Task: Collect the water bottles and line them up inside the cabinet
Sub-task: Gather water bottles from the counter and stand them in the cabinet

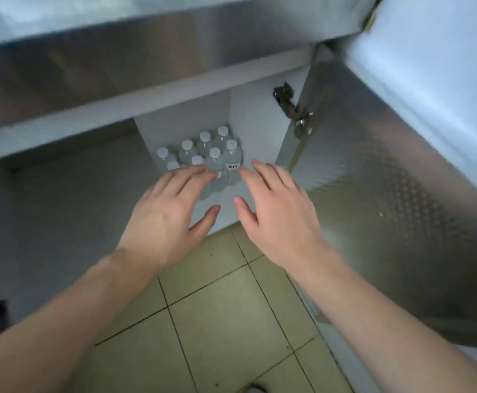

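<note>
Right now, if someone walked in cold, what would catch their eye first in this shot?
Two bare hands, left hand and right hand, reach forward with spread fingers toward the open cabinet. Just beyond them stands a cluster of white-capped bottles on the cabinet floor, packed in rows. The metal door hangs open at the right, above green floor tiles.

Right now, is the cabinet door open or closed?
Open. The cabinet door swings out to the right, and the water bottles standing inside are visible.
</note>
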